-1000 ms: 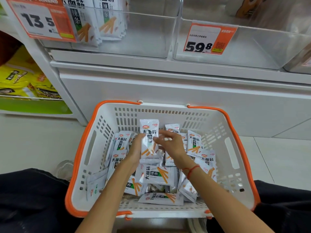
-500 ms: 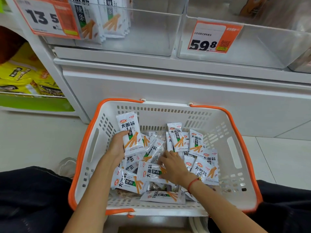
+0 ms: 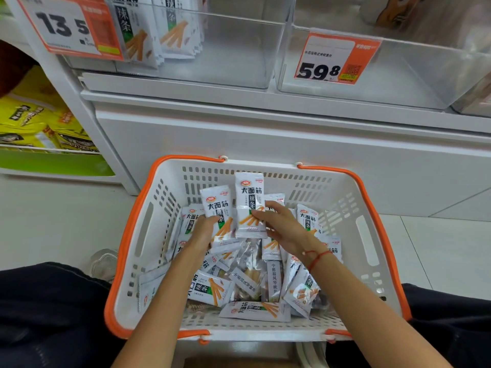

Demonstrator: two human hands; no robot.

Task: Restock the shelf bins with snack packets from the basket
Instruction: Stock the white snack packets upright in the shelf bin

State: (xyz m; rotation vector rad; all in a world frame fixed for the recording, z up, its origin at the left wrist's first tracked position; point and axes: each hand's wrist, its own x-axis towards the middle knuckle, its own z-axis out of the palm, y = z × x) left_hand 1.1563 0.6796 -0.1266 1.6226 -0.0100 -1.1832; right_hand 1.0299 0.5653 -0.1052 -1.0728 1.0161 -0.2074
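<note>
At the centre of the frame two white foil snack packets printed with orange sticks stand upright side by side, their edges overlapping: the left hand (image 3: pixel 203 231) is closed around the lower part of the left packet (image 3: pixel 216 208), and the right hand (image 3: pixel 281 227) pinches the taller right packet (image 3: pixel 249 201) between thumb and fingers. A thin red string bracelet (image 3: pixel 317 257) circles the right wrist. Both hands sit inside the white perforated plastic basket with an orange rim (image 3: pixel 130 235), which fills the lower middle of the frame; its floor is covered by a loose heap of matching packets (image 3: pixel 212 286) lying flat and tilted, mixed with a few clear-windowed packets near the middle. Bare wall shows along the basket's left and right sides. Above the basket's far rim rises a plain white shelf front. At the upper left a clear plastic shelf bin (image 3: pixel 233 49) holds a row of the same packets upright at its left end, the rest of it open; an orange price tag reading 13.5 (image 3: pixel 69 25) hangs on its front. The neighbouring clear bin (image 3: pixel 398 81) at upper right carries an orange 59.8 tag (image 3: pixel 336 58). Yellow bags (image 3: pixel 34 123) lie on a lower shelf at the left edge.
</note>
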